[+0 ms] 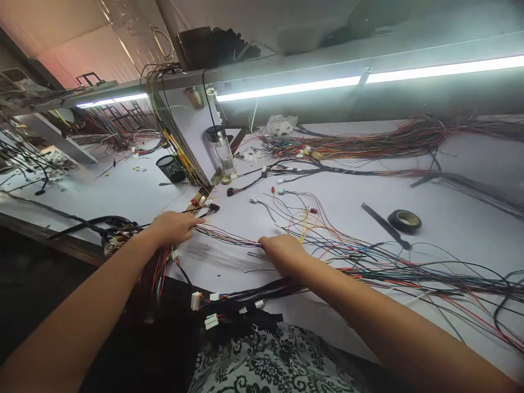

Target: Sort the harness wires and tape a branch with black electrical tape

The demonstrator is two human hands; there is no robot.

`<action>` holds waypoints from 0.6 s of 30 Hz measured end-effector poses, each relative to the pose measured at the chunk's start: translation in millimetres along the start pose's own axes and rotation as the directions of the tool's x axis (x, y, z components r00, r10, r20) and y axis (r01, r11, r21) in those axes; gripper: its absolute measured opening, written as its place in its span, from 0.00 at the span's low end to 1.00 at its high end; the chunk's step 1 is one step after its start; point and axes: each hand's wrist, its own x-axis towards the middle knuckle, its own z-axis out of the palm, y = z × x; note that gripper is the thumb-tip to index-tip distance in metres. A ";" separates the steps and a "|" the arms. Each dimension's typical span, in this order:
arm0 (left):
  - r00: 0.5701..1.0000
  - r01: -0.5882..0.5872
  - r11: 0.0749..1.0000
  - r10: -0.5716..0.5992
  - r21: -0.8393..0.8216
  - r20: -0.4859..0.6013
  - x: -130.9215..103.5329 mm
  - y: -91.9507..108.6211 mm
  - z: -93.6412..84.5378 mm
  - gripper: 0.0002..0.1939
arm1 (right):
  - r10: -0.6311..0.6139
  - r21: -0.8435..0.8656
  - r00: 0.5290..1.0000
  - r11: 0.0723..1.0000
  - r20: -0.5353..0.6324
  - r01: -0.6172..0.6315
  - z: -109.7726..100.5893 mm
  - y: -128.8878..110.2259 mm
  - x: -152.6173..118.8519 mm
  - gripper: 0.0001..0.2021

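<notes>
A thin bundle of wires [227,236] stretches between my two hands over the white table. My left hand [172,227] is closed on its left end, near a black connector [213,208]. Farther right, my right hand [282,252] grips the same bundle between thumb and fingers. Below my hands, a thicker wire harness [262,289] with white connectors [212,321] lies along the front edge. Many loose wires [368,254] spread out to the right of my right hand. A white connector [254,200] and a red connector [313,210] lie beyond it.
A roll of black tape [404,221] lies at right beside a black strip [385,225]. Behind stand a glass bottle [221,150] and a black mesh cup [171,168]. A long wire bundle [368,144] runs along the back. An upright post [188,131] divides the bench.
</notes>
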 end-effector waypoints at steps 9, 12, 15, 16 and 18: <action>0.975 -0.111 0.936 0.168 -0.334 0.145 47.0 149.1 2.3 0.38 | -0.109 -0.013 0.986 0.994 -0.129 0.109 -19.2 0.3 -12.0 0.11; 0.983 -0.023 0.933 0.086 -0.360 0.161 53.4 159.3 2.8 0.33 | -0.058 0.112 0.951 0.989 -0.305 0.096 -29.7 31.1 -38.8 0.20; 0.975 -0.050 0.928 0.126 -0.369 0.184 57.0 156.2 5.0 0.29 | 0.198 0.275 0.945 0.953 -0.261 -0.124 -26.2 58.8 -63.6 0.12; 0.969 -0.074 0.923 0.157 -0.377 0.193 59.1 156.8 5.7 0.27 | 0.245 0.285 0.951 0.940 -0.191 -0.185 -21.7 63.7 -68.8 0.10; 0.961 -0.108 0.908 0.199 -0.405 0.191 65.0 161.9 7.1 0.24 | 0.262 0.275 0.960 0.934 -0.098 -0.227 -11.0 65.8 -73.4 0.09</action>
